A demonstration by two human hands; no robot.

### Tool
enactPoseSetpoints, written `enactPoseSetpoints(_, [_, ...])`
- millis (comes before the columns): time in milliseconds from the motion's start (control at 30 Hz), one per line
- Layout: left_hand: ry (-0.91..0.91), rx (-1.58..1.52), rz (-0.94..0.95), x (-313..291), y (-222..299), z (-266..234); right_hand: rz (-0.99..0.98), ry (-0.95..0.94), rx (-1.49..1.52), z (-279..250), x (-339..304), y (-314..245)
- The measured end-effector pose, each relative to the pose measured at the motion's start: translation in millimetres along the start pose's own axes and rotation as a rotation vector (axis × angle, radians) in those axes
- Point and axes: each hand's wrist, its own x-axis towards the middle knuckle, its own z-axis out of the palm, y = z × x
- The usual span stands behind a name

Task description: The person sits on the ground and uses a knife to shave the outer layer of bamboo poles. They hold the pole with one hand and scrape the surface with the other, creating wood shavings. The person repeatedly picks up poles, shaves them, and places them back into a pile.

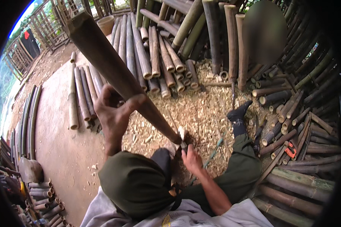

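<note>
A thick brown bamboo pole [110, 56] slants from the upper left down to the ground between my legs. My left hand [115, 111] is closed round its middle, thumb laid across the near side. At the pole's lower end my right hand [193, 160] is closed on a dark-handled tool [183, 145]; its working part is too small to make out. A pale strip of cut wood [182, 132] stands beside that end. My dark-socked foot [163, 159] is close to the pole's foot.
Wood chips [204, 109] cover the ground ahead. Stacked bamboo lengths [155, 56] lie beyond them, and more bamboo [284, 125] is piled at the right, with an orange-handled saw [290, 150] on it. Several lengths [81, 94] lie at the left. My other foot [238, 113] stretches forward.
</note>
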Motion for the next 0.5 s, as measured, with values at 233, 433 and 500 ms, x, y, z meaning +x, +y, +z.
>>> enactPoseSetpoints(233, [0.003, -0.025, -0.043, 2, -11, -8, -0.014, -0.214, 0.514, -112, 11, -67])
enactPoseSetpoints(433, [-0.017, -0.012, -0.039, 6, -9, -4, -0.268, 0.323, 0.473, -96, -16, -85])
enactPoseSetpoints(500, [-0.047, -0.009, -0.032, 10, -10, 3, 0.003, 0.036, 0.153, -23, -3, -11])
